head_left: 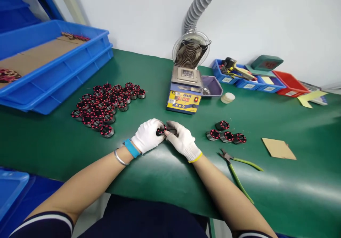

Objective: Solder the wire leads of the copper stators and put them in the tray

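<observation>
In white gloves, my left hand point(148, 136) and my right hand point(182, 140) meet in front of me over the green table. Between them is a motor stator point(161, 130), a short dark ring with red and black windings. The left fingers wrap its left side, and the right fingers close on its right edge. Part of the stator is hidden by the gloves. To the left stands a large group of similar stators point(106, 105). A smaller group of stators point(227, 136) sits to the right, with green-handled cutting pliers point(237, 167) lying open below it.
A yellow-fronted solder pot point(183, 101) with a fan and grey duct point(199, 5) stands ahead. Beside it are a purple tray point(213, 85) and a round white container point(227, 98). Blue bins point(247, 83), a red bin point(290, 83), cardboard point(278, 148) and a blue crate point(77, 66) flank the work surface.
</observation>
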A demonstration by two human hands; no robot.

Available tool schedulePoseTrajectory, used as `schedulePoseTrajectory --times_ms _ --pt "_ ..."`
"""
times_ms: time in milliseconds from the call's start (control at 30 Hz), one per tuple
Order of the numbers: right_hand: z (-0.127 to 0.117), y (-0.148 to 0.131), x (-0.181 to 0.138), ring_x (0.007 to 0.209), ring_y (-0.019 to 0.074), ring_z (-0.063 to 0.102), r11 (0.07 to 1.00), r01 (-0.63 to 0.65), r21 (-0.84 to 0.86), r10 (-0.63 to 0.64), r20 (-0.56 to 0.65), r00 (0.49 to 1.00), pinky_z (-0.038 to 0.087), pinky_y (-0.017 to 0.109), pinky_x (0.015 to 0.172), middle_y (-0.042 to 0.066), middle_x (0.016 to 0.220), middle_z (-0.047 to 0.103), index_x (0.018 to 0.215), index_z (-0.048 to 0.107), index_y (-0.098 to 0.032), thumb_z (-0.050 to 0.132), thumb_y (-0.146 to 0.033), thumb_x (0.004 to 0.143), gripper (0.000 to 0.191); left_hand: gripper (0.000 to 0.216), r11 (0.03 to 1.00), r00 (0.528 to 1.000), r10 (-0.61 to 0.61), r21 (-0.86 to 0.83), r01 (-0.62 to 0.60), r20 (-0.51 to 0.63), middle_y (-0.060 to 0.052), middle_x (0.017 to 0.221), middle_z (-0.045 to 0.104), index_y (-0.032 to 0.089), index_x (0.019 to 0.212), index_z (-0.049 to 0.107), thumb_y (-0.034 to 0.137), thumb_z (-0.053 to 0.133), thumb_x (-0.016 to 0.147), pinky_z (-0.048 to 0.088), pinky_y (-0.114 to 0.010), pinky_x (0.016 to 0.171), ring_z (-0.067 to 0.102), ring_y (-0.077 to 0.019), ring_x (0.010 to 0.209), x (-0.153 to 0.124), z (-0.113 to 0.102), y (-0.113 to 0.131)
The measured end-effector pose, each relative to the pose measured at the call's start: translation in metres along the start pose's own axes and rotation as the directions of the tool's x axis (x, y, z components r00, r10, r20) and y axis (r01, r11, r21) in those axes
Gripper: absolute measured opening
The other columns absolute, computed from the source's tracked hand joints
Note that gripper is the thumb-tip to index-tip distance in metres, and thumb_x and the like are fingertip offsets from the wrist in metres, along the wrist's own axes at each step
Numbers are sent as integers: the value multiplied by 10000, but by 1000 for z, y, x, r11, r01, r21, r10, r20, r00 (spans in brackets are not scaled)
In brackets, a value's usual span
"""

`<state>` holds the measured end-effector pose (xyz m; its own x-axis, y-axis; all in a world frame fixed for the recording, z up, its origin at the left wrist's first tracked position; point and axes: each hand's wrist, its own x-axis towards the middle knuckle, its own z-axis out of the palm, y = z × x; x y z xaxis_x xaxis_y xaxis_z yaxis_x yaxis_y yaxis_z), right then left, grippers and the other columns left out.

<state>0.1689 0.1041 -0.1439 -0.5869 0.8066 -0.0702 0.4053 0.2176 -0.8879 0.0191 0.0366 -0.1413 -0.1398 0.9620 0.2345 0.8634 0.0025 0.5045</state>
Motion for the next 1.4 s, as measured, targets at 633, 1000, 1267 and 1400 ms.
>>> schedulePoseTrajectory --times_ms 633,1000,1267,1400 --pt "12 1 -12 896 186 660 947 307 -96 -321 -339 884 576 331 809 78 1069 663 1132 600 -189 625 -275 743 399 239 839 948 -125 -479 258 292 -58 699 708 158 749 678 323 507 774 511 -257 520 623 -158 548 -3 -18 -1" --pt "12 -6 -13 798 172 674 969 240 52 -202 -386 900 579 322 782 50 1002 676 1116 606 -208 649 -294 709 418 403 509 956 -279 -829 232 96 -22 598 611 146 810 630 540 545 795 364 -207 413 497 -100 465 -9 -49 -23" --pt "16 -6 -14 793 167 674 962 259 89 -211 -364 907 586 318 767 48 1016 671 1121 604 -217 656 -277 704 424 361 625 931 -265 -691 363 250 10 525 549 159 630 562 497 597 751 359 -215 433 455 -94 451 -10 -26 12" --pt "16 -4 -10 809 170 671 966 213 149 -142 -386 912 582 324 781 51 1041 668 1133 597 -218 664 -290 704 440 224 546 955 -253 -792 273 155 17 496 549 156 646 598 367 657 694 328 -210 391 439 -90 415 -19 -40 14"
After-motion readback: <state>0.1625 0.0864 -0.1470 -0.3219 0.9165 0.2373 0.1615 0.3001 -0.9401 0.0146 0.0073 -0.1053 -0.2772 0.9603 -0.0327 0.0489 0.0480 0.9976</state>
